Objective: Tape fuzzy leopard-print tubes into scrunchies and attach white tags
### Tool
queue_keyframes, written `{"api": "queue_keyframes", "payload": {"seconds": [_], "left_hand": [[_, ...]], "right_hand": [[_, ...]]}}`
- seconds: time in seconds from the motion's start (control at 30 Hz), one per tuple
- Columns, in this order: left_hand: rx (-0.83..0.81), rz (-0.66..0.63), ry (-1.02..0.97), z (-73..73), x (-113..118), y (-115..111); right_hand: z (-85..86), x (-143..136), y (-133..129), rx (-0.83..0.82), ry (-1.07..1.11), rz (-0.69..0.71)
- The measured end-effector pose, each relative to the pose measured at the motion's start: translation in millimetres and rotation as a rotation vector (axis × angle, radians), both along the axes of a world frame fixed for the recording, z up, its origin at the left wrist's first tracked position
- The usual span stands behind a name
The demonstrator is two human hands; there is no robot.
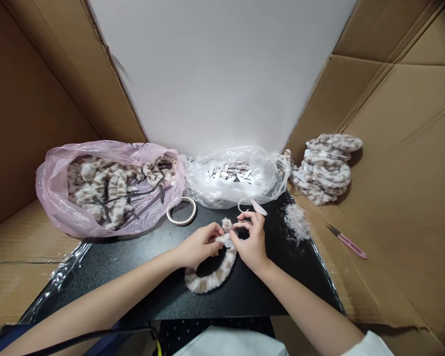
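Note:
A brown-and-white furry band (209,282), curved into a ring with a small tuft at its top, lies on the black tabletop between my hands. My left hand (203,243) is closed on the upper part of the band, fingers curled round it. With thumb and fingertips, my right hand (251,242) pinches at the band beside the tuft. A small white tag (229,243) shows on the band between the hands. From behind my right fingers a curled whitish strip (258,207) sticks up; its contact with the fingers is partly hidden.
A pink plastic bag (52,198) of furry bands and dark cords stands left. Behind are a clear bag (200,190) of small white tags and a tape roll (181,211). Right lie a fluff pile (296,222), pink-handled thread snips (347,242) and stacked furry bands (326,168). Cardboard walls enclose the table.

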State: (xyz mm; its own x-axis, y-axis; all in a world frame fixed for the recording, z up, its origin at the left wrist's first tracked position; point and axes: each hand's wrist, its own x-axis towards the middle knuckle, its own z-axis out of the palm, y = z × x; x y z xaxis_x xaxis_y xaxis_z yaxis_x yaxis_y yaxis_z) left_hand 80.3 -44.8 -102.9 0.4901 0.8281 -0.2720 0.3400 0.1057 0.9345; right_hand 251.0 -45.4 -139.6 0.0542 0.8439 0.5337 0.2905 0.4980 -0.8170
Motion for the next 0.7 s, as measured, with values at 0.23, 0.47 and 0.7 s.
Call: {"api": "queue_keyframes", "payload": {"seconds": [0.23, 0.47, 0.7], "left_hand": [[-0.555, 0.033, -0.293, 7.6, -1, 14], [-0.552, 0.05, -0.414, -3.1, -9, 19], [-0.455, 0.059, -0.442, -10.0, -11, 16]], "right_hand": [[-4.7, -1, -2, 0.116, 0.022, 0.106], [-6.6, 2, -4, 0.148, 0.008, 0.169], [2.2, 10, -6, -0.016, 0.017, 0.251]]}}
